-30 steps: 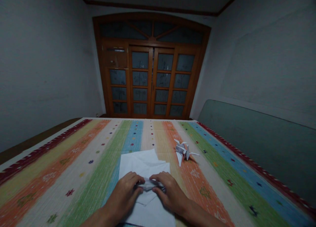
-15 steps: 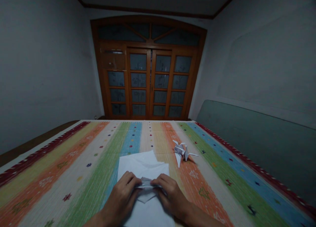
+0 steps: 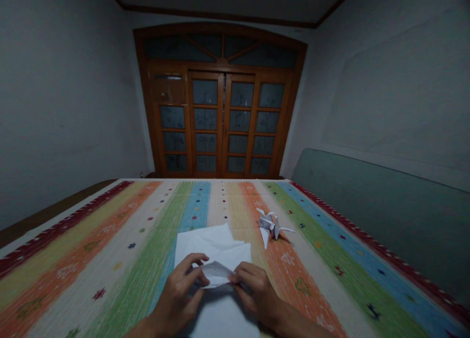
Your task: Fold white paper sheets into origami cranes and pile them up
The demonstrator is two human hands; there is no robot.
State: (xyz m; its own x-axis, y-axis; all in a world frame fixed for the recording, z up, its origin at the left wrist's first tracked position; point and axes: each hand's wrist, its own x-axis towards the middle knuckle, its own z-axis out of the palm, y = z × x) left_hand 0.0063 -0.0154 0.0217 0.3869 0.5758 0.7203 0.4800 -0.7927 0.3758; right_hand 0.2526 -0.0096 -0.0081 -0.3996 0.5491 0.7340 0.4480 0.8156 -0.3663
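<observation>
My left hand [image 3: 177,291] and my right hand [image 3: 255,291] both pinch a small folded white paper piece [image 3: 216,274] from opposite ends, a little above the sheet. Below it lies a loose white paper sheet [image 3: 205,245], partly hidden by my hands and wrists. To the right of my right hand, a white origami crane [image 3: 270,226] sits on the striped cloth, apart from the sheet, with its wings and pointed tips spread.
A multicoloured striped cloth [image 3: 110,259] with small stars covers the broad surface under everything. Ahead stand wooden glazed double doors [image 3: 222,125]. A grey-green panel [image 3: 382,215] runs along the right side, beside the cloth's red border.
The folded piece now shows more of its face, tilted up between my fingers. My left fingers have spread and lifted. The camera view has shifted slightly; the crane has not moved.
</observation>
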